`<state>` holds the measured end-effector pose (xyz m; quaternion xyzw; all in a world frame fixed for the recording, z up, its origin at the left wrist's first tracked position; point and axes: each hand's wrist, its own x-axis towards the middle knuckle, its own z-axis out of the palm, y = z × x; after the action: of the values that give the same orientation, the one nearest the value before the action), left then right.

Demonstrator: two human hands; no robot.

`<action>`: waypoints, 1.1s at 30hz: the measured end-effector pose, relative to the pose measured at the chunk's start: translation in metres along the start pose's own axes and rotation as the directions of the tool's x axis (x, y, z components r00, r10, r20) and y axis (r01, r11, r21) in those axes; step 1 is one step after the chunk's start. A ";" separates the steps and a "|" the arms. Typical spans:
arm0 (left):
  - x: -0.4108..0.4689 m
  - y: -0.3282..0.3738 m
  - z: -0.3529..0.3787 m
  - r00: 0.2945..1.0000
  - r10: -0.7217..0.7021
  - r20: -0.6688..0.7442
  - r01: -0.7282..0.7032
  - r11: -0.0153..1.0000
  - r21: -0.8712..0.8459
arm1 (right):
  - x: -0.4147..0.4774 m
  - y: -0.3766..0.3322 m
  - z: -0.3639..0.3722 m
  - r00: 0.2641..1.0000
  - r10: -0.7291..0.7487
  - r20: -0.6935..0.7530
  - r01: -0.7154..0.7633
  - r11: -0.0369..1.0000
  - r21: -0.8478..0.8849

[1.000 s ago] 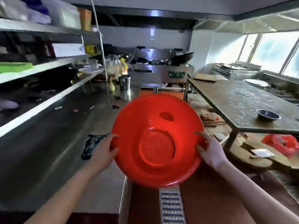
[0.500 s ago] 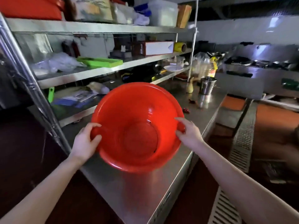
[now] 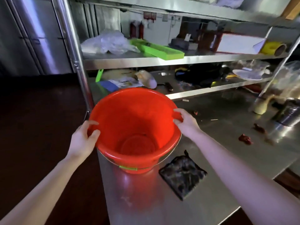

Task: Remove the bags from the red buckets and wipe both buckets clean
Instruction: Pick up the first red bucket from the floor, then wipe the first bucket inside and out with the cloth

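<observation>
Bucket [image 3: 134, 120] has gone from tilted in mid-air to upright at the left end of the counter [image 3: 227, 143]. Can't tell if it's fully down. No bag inside, so wiping is probably next. Left hand [image 3: 82, 140] and right hand [image 3: 186, 122] each grip the rim on opposite sides, fingers curled over it. Dark cloth [image 3: 182, 173] lies just right of the base.

place: comm. kitchen, prob. restaurant | s/s worktop [image 3: 227, 135] | s/s shelf rack [image 3: 146, 61] w/ stored clutter
</observation>
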<state>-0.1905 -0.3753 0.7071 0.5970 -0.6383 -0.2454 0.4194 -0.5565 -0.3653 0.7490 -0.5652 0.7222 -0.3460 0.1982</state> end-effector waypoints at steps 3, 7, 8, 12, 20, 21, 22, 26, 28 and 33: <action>0.002 0.006 0.012 0.998 -0.028 -0.060 0.028 1.000 -0.008 | 0.026 0.006 0.006 1.000 -0.007 -0.010 0.007 0.999 0.039; -0.002 0.015 0.029 0.977 -0.118 -0.180 0.114 0.993 -0.032 | 0.051 0.024 0.006 0.999 0.026 -0.037 -0.018 0.980 0.200; -0.005 0.017 0.033 0.968 -0.131 -0.212 0.128 0.991 -0.028 | 0.053 0.034 0.006 0.998 0.039 -0.041 -0.028 0.967 0.254; -0.021 0.032 0.052 0.937 -0.141 -0.319 0.150 0.989 0.004 | 0.049 0.088 0.018 0.995 0.023 0.099 -0.036 0.991 0.130; -0.061 0.084 0.106 0.873 -0.107 -0.476 0.274 0.915 0.295 | -0.014 0.167 0.072 0.640 -0.166 0.750 0.501 0.831 -0.244; -0.065 0.089 0.111 0.878 -0.074 -0.472 0.260 0.903 0.341 | -0.023 0.178 0.078 0.576 -0.143 0.805 0.559 0.787 -0.260; -0.069 0.094 0.115 0.883 -0.057 -0.467 0.254 0.893 0.371 | -0.031 0.189 0.082 0.516 -0.123 0.848 0.609 0.748 -0.262; -0.087 0.103 0.130 0.922 0.091 -0.376 0.166 0.785 0.597 | -0.063 0.238 0.088 0.483 -0.215 0.849 0.756 0.592 -0.280; -0.095 0.110 0.136 0.935 0.184 -0.305 0.105 0.675 0.731 | -0.073 0.253 0.086 0.498 -0.311 0.810 0.788 0.553 -0.271; -0.109 0.131 0.152 0.987 -0.035 -0.159 0.154 0.521 0.840 | -0.072 0.277 0.070 0.509 -0.491 0.707 0.792 0.589 -0.161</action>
<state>-0.3959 -0.2767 0.7070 0.7729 -0.6167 0.1107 0.1000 -0.6767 -0.2823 0.4935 -0.9052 0.4066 -0.0143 0.1226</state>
